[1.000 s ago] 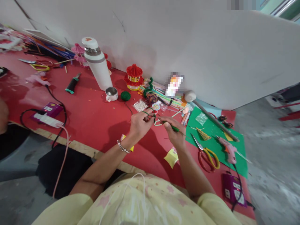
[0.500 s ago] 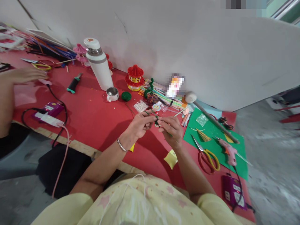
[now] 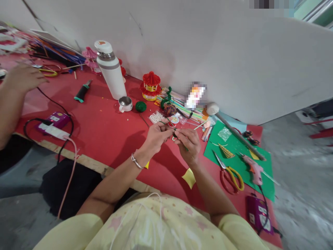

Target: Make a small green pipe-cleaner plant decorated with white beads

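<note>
Over the middle of the red tabletop both hands meet at the fingertips. My left hand (image 3: pixel 157 136), a bracelet on its wrist, is closed on green yarn (image 3: pixel 166 122) that loops over its raised finger. My right hand (image 3: pixel 190 143) pinches the same small dark green yarn piece (image 3: pixel 175 133) from the other side. Something thin and pale shows just below the fingertips, too small to name. From a green yarn ball (image 3: pixel 141 106) on the table a strand runs towards my left hand. Fingers hide most of the piece.
A white bottle (image 3: pixel 111 74), a cup (image 3: pixel 125 103) and a red paper lantern (image 3: pixel 151 86) stand behind. Scissors (image 3: pixel 229 173) and a pink glue gun (image 3: pixel 253 168) lie right, near a purple power strip (image 3: pixel 258 213). A co-worker's hand (image 3: pixel 26 78) is at left.
My hands stay together on the green yarn piece, with small shifts of the fingers. The co-worker's hand at left has drawn back and lifted; the pink tool by it is no longer visible.
</note>
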{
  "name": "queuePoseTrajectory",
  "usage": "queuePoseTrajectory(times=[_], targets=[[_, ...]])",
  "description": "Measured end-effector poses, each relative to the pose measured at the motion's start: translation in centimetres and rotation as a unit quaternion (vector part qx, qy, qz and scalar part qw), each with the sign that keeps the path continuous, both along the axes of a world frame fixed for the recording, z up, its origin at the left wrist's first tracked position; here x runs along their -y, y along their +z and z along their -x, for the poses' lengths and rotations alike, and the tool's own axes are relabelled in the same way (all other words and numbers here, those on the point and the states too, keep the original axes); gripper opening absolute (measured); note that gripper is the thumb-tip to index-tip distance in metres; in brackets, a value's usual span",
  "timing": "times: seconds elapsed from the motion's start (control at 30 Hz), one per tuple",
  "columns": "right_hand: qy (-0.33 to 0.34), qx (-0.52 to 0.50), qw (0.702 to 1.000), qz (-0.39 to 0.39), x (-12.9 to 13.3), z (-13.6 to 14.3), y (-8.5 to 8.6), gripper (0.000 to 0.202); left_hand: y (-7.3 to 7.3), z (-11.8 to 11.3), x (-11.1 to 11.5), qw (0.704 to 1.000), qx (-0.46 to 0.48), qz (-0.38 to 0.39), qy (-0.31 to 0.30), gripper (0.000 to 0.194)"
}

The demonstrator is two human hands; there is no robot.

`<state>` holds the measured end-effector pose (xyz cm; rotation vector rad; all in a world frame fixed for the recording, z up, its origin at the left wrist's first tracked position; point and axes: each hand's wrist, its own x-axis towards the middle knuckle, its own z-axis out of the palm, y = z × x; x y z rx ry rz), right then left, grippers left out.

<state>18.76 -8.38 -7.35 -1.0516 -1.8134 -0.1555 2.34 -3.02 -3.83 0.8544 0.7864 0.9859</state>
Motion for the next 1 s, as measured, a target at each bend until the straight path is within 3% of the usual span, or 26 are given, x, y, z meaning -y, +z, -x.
queuePoseTrajectory(times=[0.1,0.2,0.3,0.4,0.53,0.77,0.87,1.0], targets=[[0.018,0.019,1.000,0.007,-0.2,-0.2,0.4,0.037,0.0,-0.1,0.0,0.998,-0.043,-0.025,0.024,0.042],[-0.028,0.029,0.999,0.012,-0.2,0.2,0.3,0.036,0.1,-0.5,0.2,0.995,-0.060,-0.041,0.071,0.036],[-0.044,0.014,0.999,-0.010,-0.3,0.2,-0.1,0.035,0.4,-0.3,-0.1,1.000,0.015,0.025,0.000,0.054],[0.017,0.001,1.000,0.001,-0.7,-0.5,0.2,0.033,0.8,0.7,-0.9,0.996,0.030,0.048,-0.069,0.058],[0.098,0.033,0.993,0.050,-1.2,-2.0,2.1,0.031,0.9,2.0,-1.9,0.993,-0.006,0.033,-0.115,0.059],[0.109,0.127,0.981,0.099,-0.6,-2.8,4.1,0.028,0.6,2.2,-2.3,0.991,-0.085,-0.055,-0.085,0.049],[0.116,0.119,0.979,0.118,-0.2,-2.9,4.4,0.027,0.5,2.3,-2.4,0.988,-0.115,-0.085,-0.067,0.042],[0.134,0.091,0.978,0.134,-0.1,-2.9,5.1,0.025,0.4,2.5,-2.5,0.981,-0.128,-0.115,-0.087,0.040]])
